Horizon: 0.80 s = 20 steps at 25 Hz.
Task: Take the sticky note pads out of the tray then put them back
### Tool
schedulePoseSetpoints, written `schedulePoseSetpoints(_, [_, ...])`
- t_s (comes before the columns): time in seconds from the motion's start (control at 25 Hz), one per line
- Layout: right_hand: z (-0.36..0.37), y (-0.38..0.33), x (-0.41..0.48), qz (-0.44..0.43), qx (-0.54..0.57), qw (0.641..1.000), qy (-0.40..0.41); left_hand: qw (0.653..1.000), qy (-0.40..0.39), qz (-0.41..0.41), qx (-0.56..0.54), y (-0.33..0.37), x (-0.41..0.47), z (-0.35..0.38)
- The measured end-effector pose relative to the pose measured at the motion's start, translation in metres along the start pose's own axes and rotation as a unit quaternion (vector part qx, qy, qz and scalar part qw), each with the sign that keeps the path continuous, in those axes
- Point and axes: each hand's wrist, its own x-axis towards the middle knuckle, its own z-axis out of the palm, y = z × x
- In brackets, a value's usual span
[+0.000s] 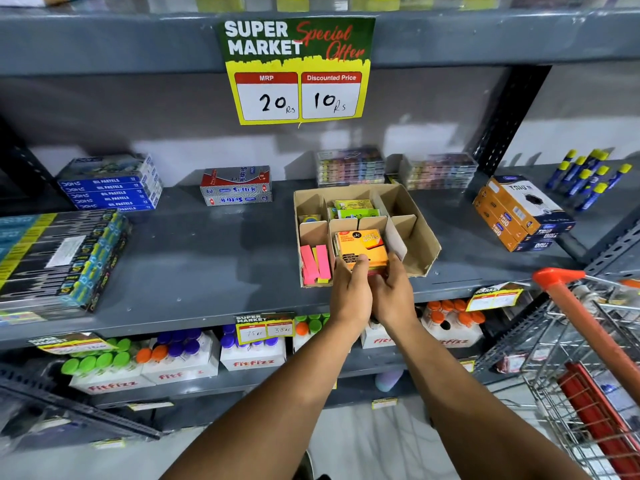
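A brown cardboard tray (420,237) with dividers stands on the grey shelf. In its front middle compartment sits an orange sticky note pad (362,245), tilted up at the front. My left hand (351,289) grips the pad's near left corner with the thumb on top. My right hand (394,292) holds its near right side, fingers under the pad. Pink and yellow sticky strips (316,263) lie in the front left compartment. Green and yellow pads (356,209) sit in the rear middle compartment. The right compartments look empty.
Blue oil pastel boxes (110,190) and a red-grey box (237,187) sit to the left on the shelf (207,258). Orange boxes (519,216) and glue sticks (588,178) stand right. A shopping trolley with orange handle (585,317) is at lower right. A price sign (298,71) hangs above.
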Motion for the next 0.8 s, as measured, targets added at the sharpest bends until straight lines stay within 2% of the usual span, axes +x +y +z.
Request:
schedulePoseSetpoints(0.12, [-0.001, 0.001, -0.01, -0.04, -0.02, 0.999, 0.006, 1.0, -0.021, 0.017, 0.008, -0.005, -0.007, 0.0])
schedulePoseSetpoints(0.24, [-0.002, -0.001, -0.024, -0.078, -0.166, 0.983, -0.018, 0.997, -0.02, 0.062, 0.027, -0.015, -0.018, -0.003])
schedulePoseSetpoints(0.32, [-0.003, 0.0, -0.024, -0.127, -0.31, 0.942, -0.019, 0.996, -0.035, 0.079, 0.019, -0.02, -0.018, -0.006])
schedulePoseSetpoints(0.4, [-0.002, 0.003, -0.024, -0.169, -0.395, 0.902, -0.045, 0.996, -0.049, 0.067, 0.02, -0.021, -0.016, -0.009])
schedulePoseSetpoints(0.56, [-0.002, 0.011, -0.023, -0.148, -0.405, 0.898, -0.084, 0.998, -0.042, 0.042, 0.026, -0.019, -0.012, -0.013])
schedulePoseSetpoints(0.8, [-0.011, 0.005, -0.024, -0.138, -0.385, 0.909, -0.078, 0.997, -0.038, 0.064, -0.03, -0.021, -0.011, -0.03])
